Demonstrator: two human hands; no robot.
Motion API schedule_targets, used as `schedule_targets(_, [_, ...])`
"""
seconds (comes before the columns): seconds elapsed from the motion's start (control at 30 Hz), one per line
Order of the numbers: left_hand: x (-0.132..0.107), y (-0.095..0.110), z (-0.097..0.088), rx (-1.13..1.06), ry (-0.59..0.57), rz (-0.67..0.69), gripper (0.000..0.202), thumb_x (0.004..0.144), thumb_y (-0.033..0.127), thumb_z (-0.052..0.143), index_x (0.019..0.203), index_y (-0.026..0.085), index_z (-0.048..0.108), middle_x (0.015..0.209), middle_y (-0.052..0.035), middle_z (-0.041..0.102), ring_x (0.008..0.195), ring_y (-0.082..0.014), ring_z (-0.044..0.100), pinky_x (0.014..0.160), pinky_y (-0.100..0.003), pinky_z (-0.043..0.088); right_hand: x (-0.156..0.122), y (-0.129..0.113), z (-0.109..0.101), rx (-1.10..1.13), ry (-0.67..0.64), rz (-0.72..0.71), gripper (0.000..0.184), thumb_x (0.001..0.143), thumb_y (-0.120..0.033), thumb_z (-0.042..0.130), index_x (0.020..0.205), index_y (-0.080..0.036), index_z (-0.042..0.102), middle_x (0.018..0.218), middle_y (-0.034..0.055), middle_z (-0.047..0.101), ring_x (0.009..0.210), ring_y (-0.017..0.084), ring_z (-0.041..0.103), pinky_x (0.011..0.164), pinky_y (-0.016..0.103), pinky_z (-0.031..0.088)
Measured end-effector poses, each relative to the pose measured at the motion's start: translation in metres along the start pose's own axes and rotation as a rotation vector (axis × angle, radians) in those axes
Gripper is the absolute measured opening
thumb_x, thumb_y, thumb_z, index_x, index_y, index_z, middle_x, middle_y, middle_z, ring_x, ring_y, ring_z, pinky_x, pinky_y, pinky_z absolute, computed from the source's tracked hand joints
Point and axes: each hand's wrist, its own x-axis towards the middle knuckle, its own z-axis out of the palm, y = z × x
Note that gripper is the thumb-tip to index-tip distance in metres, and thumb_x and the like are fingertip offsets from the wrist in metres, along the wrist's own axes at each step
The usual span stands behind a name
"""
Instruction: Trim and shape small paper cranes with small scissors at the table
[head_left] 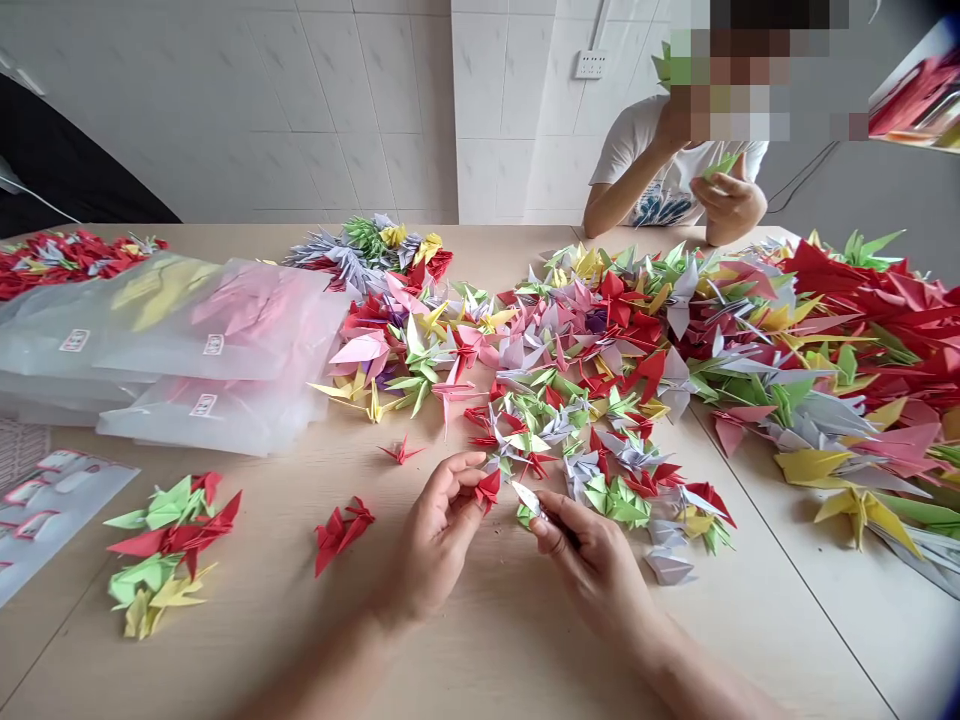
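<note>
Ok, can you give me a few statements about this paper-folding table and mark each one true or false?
The left hand holds a small red paper origami crane. True.
The right hand is empty. False: it pinches a white folded paper piece.
Translucent plastic bags with white labels lie left of the hands. True.
The wall behind is red brick. False: it has white tiles.
A seated person in a white T-shirt holds green paper. True.
</note>
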Motion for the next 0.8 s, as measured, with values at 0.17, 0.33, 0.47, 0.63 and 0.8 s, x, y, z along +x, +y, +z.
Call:
schedule_targets(0.17, [-0.0031,0.001,0.0028,-0.039,-0.045,-0.007,0.03,0.087,0.023,0.045,0.118,0.026,0.043,0.106,-0.004,0.058,0.095,-0.0174,0.057,0.087,-0.034,0.044,0.0034,-0.0015,-0.0001,-0.078,-0.082,-0.035,0.021,0.091,-0.031,0.04,0.086,-0.018,0.055,0.066,-0.0014,0.051,0.058,0.012,0.044,0.054,0.021,0.034])
schedule_targets(0.33, [-0.0043,0.0005,0.0026,-0.002,-0.046,-0.001,0.033,0.088,0.025,0.044,0.121,0.027,0.043,0.113,-0.0039,0.055,0.097,-0.0159,0.055,0.088,-0.031,0.044,0.0033,0.0016,0.0026,-0.183,-0.082,-0.067,0.02,0.09,-0.03,0.043,0.086,-0.016,0.057,0.066,-0.0002,0.054,0.057,0.012,0.047,0.054,0.022,0.034])
schedule_targets(0.47, [-0.0044,0.0017,0.0021,0.033,-0.054,0.009,0.036,0.089,0.026,0.043,0.125,0.028,0.041,0.114,-0.0037,0.055,0.097,-0.0147,0.055,0.086,-0.028,0.044,0.0013,0.0047,0.0047,-0.21,-0.067,-0.083,0.019,0.09,-0.027,0.045,0.092,-0.015,0.059,0.071,0.0019,0.058,0.059,0.013,0.051,0.054,0.022,0.036])
schedule_targets(0.63, [-0.0051,0.0026,0.0031,0.054,-0.063,0.035,0.037,0.089,0.027,0.042,0.126,0.029,0.041,0.114,-0.0021,0.057,0.093,-0.0126,0.054,0.084,-0.025,0.044,0.0004,0.0052,0.0045,-0.232,-0.032,-0.12,0.018,0.09,-0.026,0.046,0.095,-0.015,0.059,0.07,0.0014,0.058,0.058,0.013,0.051,0.054,0.023,0.037])
schedule_targets(0.8, [-0.0057,0.0042,0.0033,0.084,-0.084,0.038,0.038,0.09,0.024,0.041,0.127,0.028,0.041,0.119,-0.0024,0.056,0.092,-0.0121,0.054,0.084,-0.024,0.043,0.0009,0.0071,0.0056,-0.236,0.006,-0.152,0.02,0.09,-0.027,0.046,0.094,-0.014,0.06,0.068,0.002,0.058,0.056,0.013,0.051,0.052,0.023,0.037])
